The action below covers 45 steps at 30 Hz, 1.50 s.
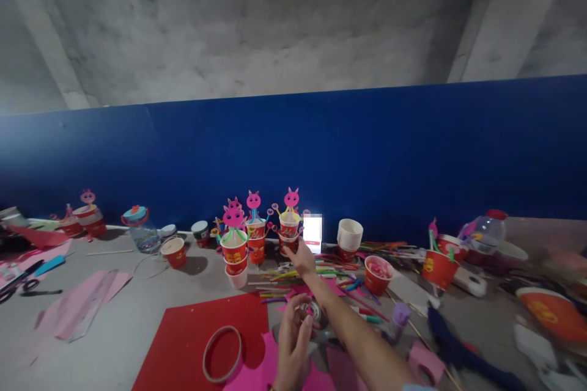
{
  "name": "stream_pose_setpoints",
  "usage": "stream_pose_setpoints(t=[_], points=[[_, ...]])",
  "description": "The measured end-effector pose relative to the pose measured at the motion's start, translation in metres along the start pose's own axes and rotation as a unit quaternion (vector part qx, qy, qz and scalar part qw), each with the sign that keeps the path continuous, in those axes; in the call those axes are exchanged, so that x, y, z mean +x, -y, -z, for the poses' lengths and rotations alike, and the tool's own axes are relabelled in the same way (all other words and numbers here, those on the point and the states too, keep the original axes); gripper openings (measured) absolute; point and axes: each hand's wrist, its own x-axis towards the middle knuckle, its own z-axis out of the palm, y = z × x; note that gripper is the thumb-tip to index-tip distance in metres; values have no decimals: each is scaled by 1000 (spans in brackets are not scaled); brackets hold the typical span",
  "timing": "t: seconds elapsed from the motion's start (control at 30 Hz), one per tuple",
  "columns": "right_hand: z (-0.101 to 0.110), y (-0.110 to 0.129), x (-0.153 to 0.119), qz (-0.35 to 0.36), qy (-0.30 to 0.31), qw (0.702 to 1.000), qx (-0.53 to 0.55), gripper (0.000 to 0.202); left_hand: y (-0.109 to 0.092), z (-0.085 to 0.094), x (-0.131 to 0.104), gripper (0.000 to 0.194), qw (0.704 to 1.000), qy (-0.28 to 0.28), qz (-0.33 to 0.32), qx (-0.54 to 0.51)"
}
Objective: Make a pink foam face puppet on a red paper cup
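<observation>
My right hand (303, 259) reaches forward with its fingers against the lower part of a stacked red paper cup (288, 229). That cup carries a pink eared paper head and yellow pipe-cleaner arms. Nearer to me, my left hand (293, 345) is raised with fingers loosely curved and thumb apart, seemingly holding nothing. Just behind its fingertips lies a roll of tape (315, 313). To the left of the touched cup stand similar decorated cups (255, 232), one of them (234, 248) in front with a pink head and green arms.
Red cardboard (183, 330) bears a tape ring (206, 354). Colored pipe cleaners (330, 272) spread across the middle. A cup of pink pieces (378, 275), a purple-capped glue stick (400, 317) and a white roll (350, 234) are on the right. Scissors (30, 286) lie left; a blue partition (293, 153) stands behind.
</observation>
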Motion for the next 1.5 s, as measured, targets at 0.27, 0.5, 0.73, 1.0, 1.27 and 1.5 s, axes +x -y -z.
stream_pose_setpoints(t=[0.27, 0.5, 0.73, 1.0, 1.27, 1.5], points=[[-3, -4, -3, -16, 21, 999, -39, 31, -7, -1, 0, 46, 1000, 16, 4, 20], [-6, -8, -3, -16, 40, 999, -28, 31, -8, -1, 0, 46, 1000, 17, 7, 22], [-7, -6, -2, -15, 54, 998, -16, 31, -7, -1, 0, 44, 999, 24, 6, 21], [0, -4, -2, -11, 59, 998, 1, 30, -8, -3, 0, 45, 1000, 18, 12, 19], [2, 0, -2, -1, 58, 998, 13, 29, -1, -1, 0, 45, 1000, 15, 8, 21], [3, -2, -2, 4, 50, 999, 16, 43, -7, -2, 0, 44, 999, 25, 14, 30]])
